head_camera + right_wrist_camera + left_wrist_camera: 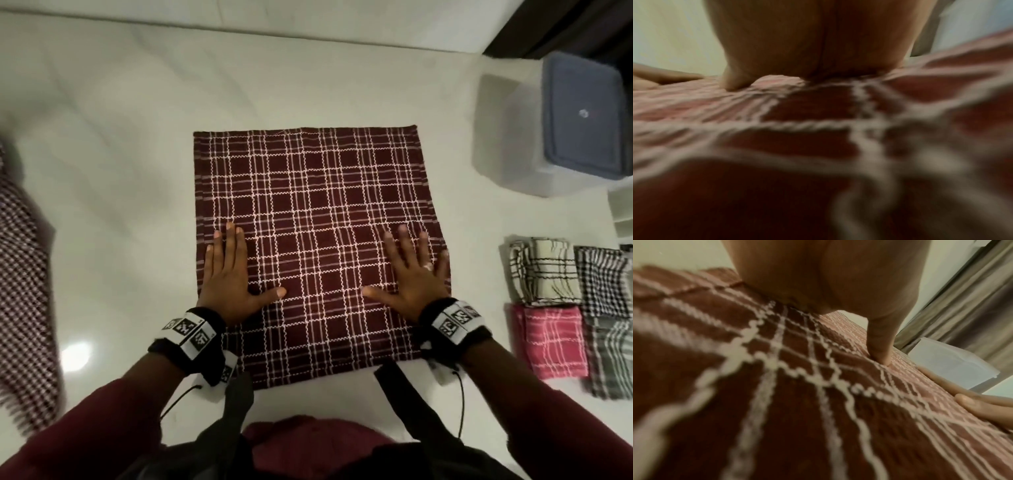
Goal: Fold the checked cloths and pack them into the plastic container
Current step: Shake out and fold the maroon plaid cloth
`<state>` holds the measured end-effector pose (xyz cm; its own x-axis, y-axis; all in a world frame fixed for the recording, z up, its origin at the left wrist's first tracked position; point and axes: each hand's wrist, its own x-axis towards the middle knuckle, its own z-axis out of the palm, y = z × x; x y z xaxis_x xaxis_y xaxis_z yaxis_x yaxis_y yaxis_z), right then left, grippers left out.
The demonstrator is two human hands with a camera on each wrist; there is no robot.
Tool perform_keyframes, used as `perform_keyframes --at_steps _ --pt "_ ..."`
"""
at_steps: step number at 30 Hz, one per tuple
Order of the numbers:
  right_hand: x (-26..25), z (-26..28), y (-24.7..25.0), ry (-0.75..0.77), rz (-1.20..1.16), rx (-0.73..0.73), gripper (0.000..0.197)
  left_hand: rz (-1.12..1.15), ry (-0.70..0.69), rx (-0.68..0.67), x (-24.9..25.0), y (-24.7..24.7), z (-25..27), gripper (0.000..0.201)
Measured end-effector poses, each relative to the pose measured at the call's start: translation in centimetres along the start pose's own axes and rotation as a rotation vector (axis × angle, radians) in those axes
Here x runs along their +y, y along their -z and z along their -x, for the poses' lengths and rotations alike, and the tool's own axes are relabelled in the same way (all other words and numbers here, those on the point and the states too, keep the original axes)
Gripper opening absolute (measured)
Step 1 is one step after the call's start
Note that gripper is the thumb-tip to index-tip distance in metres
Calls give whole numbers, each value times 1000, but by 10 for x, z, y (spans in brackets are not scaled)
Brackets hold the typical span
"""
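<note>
A dark maroon cloth with white checks (pixel 315 219) lies spread flat on the pale floor in front of me. My left hand (pixel 233 274) presses flat on its left side, fingers straight and spread. My right hand (pixel 411 270) lies flat on its right side the same way. In the left wrist view the palm (pixel 828 280) and thumb rest on the cloth (pixel 777 394), and the other hand's fingers (pixel 982 405) show at the right. The right wrist view shows the palm (pixel 807 40) on the blurred cloth (pixel 797 146). The plastic container (pixel 579 126), its blue-grey lid on, stands at the far right.
Several folded checked cloths (pixel 561 308) lie in a block at the right, among them a pink one (pixel 551 339) and a cream one (pixel 544 270). An unfolded small-checked cloth (pixel 24 291) lies at the left edge. A curtain (pixel 962 305) hangs behind the container.
</note>
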<state>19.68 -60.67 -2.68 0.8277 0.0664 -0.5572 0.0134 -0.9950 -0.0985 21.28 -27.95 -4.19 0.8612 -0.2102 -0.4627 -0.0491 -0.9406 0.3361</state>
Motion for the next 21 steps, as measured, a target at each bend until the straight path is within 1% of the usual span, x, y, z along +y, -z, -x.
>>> perform_keyframes --at_steps 2,3,4,6,9,11,13,15,17,18,19,21 --pt "25 8 1 -140 -60 -14 109 -11 -1 -10 2 2 1 135" --pt "27 13 0 -160 -62 -13 111 -11 1 -8 3 3 3 134" --pt "19 19 -1 -139 -46 -4 113 -7 4 -5 4 5 6 133" --pt "-16 35 -5 0 -9 30 114 -14 0 10 11 10 21 125" --pt "-86 58 -19 257 -9 -1 116 -34 -83 47 22 3 62 107" --pt "-129 68 -42 399 -3 -38 116 32 -131 -23 20 -11 94 107" --pt "-160 77 -69 479 36 -48 114 107 -136 -155 12 -28 117 109" --pt "-177 85 -89 459 54 -48 115 132 -95 -228 4 -42 128 113" --pt "-175 89 -100 403 51 -23 112 84 -74 -223 3 -54 129 113" --pt "-170 92 -101 365 43 -11 107 63 -87 -211 4 -59 128 111" --pt "-164 95 -101 319 39 -10 104 61 -103 -206 4 -62 126 109" --pt "-139 102 -99 167 -5 -23 100 93 -124 -217 5 -70 121 107"
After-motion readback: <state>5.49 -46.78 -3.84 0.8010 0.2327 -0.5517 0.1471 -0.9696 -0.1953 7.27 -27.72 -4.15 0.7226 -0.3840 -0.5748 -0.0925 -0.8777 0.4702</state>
